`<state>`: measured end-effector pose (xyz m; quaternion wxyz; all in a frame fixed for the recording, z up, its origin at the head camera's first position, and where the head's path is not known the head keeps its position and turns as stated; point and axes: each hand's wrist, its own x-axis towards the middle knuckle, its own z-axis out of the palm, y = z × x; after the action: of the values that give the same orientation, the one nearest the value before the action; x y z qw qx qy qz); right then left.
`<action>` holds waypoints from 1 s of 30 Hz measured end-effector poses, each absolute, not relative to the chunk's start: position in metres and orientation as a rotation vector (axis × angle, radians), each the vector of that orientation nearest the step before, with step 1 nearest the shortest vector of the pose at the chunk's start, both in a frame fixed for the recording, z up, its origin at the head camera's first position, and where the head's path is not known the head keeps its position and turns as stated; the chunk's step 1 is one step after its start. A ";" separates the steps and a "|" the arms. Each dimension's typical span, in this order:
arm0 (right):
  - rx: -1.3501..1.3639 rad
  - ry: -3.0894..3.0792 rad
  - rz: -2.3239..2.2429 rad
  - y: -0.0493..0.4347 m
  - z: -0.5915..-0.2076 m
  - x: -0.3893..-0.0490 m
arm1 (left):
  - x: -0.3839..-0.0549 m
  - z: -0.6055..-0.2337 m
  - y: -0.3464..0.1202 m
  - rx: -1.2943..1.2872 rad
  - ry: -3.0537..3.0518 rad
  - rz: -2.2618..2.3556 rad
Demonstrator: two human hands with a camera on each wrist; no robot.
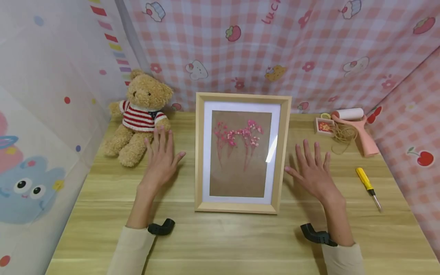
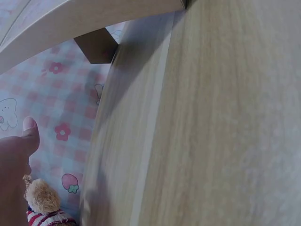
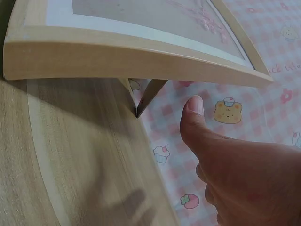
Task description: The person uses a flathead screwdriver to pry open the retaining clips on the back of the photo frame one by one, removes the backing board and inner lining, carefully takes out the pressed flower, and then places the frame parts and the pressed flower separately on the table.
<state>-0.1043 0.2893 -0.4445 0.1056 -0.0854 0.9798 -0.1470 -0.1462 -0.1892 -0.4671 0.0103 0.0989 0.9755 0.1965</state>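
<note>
A light wooden picture frame [image 1: 237, 208] with pressed pink flowers [image 1: 240, 137] behind its glass stands leaning back at the middle of the table. Its back leg [image 3: 151, 96] props it up, as the right wrist view shows. To its left, my left hand [image 1: 160, 160] is spread with straight fingers and holds nothing; its fingertips overlap the teddy bear's arm in the head view. My right hand [image 1: 313, 173], fingers also spread, is on the other side, its thumb close to the frame's right edge. Both palms are hidden.
A teddy bear [image 1: 142, 103] in a striped sweater sits at the back left. At the back right lie a pink slingshot-shaped tool [image 1: 364, 137], a white roll [image 1: 350, 114], twine [image 1: 345, 133] and a small framed box [image 1: 324, 126]. Nearer, a yellow-handled screwdriver [image 1: 369, 187] lies flat.
</note>
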 end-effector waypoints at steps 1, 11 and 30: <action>-0.252 2.891 -0.437 0.289 -0.444 -0.104 | -0.147 -0.467 -0.189 0.320 3.044 0.608; -0.322 3.040 -0.846 0.290 -0.438 -0.101 | -0.147 -0.462 -0.187 0.424 3.071 0.889; -0.189 1.968 -2.079 0.269 -0.428 -0.125 | -0.140 -0.443 -0.124 0.004 1.450 2.488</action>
<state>-0.1250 0.2689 -0.4277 0.1357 -0.0653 0.6796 -0.7180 -0.1403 -0.1242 -0.4426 0.1306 0.0014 0.4991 0.8566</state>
